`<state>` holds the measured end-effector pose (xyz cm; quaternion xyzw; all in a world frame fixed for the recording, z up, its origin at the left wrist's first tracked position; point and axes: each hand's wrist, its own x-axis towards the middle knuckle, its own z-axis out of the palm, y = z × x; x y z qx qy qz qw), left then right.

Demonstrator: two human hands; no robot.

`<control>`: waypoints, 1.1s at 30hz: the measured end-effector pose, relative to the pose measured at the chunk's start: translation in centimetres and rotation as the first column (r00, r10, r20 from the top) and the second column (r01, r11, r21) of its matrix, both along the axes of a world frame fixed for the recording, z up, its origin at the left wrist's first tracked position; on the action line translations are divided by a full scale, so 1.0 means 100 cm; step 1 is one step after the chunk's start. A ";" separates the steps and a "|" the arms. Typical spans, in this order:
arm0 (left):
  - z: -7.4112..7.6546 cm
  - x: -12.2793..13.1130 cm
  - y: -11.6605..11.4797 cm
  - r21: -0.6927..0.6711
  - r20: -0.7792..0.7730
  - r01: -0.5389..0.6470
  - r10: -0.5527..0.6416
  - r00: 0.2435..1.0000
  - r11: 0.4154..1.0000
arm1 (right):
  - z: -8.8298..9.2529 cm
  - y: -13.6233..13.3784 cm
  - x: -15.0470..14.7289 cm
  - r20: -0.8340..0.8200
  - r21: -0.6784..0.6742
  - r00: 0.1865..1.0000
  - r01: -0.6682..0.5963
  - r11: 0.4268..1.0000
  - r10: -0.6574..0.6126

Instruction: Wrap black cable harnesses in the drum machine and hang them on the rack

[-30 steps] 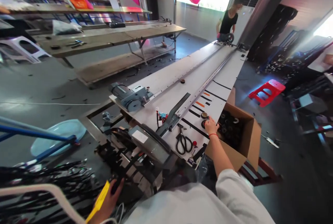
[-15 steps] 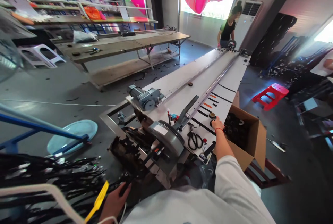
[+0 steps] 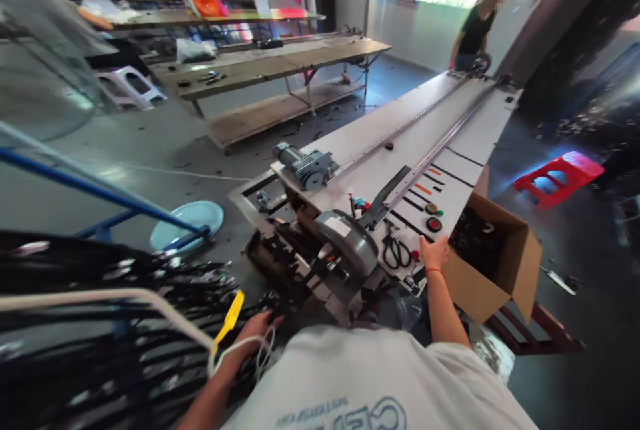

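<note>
White, the table (image 3: 425, 137) runs off toward 1 o'clock, and at its near right edge sits the right hand (image 3: 434, 253), thumb spread from bent fingers; whether those fingers clasp anything cannot be told. Straight ahead of it, at 12 o'clock and just beyond the fingertips, lies the red-ringed roll (image 3: 433, 224), flat on the table, with the brown roll (image 3: 431, 208) close behind it. Both look light and firm, likely smooth on the sides and hard to break; the outer rim seems the best hold, thumb and finger across it, since a pinch at one spot could let it slip or spin away. The scissors (image 3: 396, 251) lie at 9 o'clock from that hand, and the open box (image 3: 467, 293) stands at 3 o'clock, just beside the table. Down at 8 o'clock, well apart from the right, the left hand (image 3: 257, 327) is near the dark strips (image 3: 190, 330) and the yellow tag (image 3: 230, 318); blur and clutter hide its fingers, so its grip cannot be told. The strips look thin, soft and floppy, probably best taken as a bunch near one end.
</note>
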<state>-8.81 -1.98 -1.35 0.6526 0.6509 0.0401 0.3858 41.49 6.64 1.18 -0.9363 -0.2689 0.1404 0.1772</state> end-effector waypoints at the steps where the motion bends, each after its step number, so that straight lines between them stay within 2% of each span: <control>1: 0.006 0.006 0.011 -0.098 0.155 0.068 -0.052 0.986 0.993 | -0.007 -0.012 -0.012 0.000 0.004 1.000 0.031 1.000 -0.031; 3: 0.019 0.024 0.039 -0.162 0.256 0.121 -0.077 0.964 0.979 | -0.017 -0.028 -0.029 0.010 0.018 0.999 0.052 0.998 -0.052; 5: 0.029 0.051 0.066 -0.164 0.451 0.238 -0.142 0.881 0.957 | -0.019 -0.035 -0.037 0.032 0.031 0.999 0.021 0.999 -0.022; 6: 0.034 0.065 0.077 -0.144 0.492 0.244 -0.145 0.858 0.959 | -0.018 -0.036 -0.039 0.038 0.036 0.999 0.012 0.999 -0.013; 8: 0.042 0.093 0.089 -0.126 0.429 0.149 -0.082 0.900 0.981 | -0.015 -0.036 -0.040 0.022 0.048 1.000 0.015 0.999 -0.016; 11: 0.053 0.119 0.088 0.021 0.257 0.058 -0.061 0.965 0.998 | -0.012 -0.040 -0.038 -0.043 0.108 0.997 0.074 0.991 -0.070; 14: 0.062 0.119 0.077 0.134 0.162 0.107 -0.129 0.978 0.985 | -0.016 -0.046 -0.034 -0.113 0.194 0.989 0.117 0.974 -0.097; 19: 0.068 0.105 0.065 0.141 0.103 0.105 -0.120 0.987 0.984 | -0.022 -0.049 -0.032 -0.105 0.226 0.985 0.154 0.962 -0.133; 23: 0.065 0.101 0.061 0.128 0.110 0.057 -0.072 0.991 0.990 | -0.021 -0.047 -0.034 -0.094 0.257 0.989 0.135 0.957 -0.114; 26: 0.063 0.102 0.059 0.150 0.103 0.073 -0.090 0.991 0.986 | -0.021 -0.047 -0.034 -0.110 0.255 0.986 0.147 0.956 -0.123; 29: 0.060 0.103 0.055 0.170 0.077 0.092 -0.107 0.991 0.981 | -0.024 -0.048 -0.032 -0.116 0.282 0.986 0.147 0.948 -0.119; 33: 0.054 0.105 0.050 0.173 0.097 0.054 -0.072 0.993 0.983 | -0.031 -0.047 -0.027 -0.104 0.316 0.990 0.120 0.941 -0.091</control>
